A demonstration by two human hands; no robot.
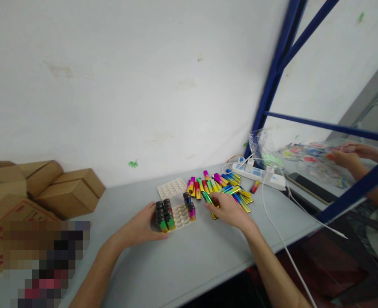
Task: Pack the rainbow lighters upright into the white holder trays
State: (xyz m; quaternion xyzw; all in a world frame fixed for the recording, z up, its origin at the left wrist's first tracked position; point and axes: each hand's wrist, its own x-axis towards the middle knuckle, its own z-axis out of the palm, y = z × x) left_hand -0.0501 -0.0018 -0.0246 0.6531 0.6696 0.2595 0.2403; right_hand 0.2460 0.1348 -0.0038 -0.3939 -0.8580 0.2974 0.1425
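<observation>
Fingers (217, 198) (right) grip green lighter (206, 196).

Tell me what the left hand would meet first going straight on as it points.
Most likely the black-topped lighters standing at the left end of the pale tray; the left hand curves around that end, though contact is hard to tell.

The grey table (208, 256) bears trays (172, 188), lighters (221, 179) and a power strip (255, 173).
</observation>
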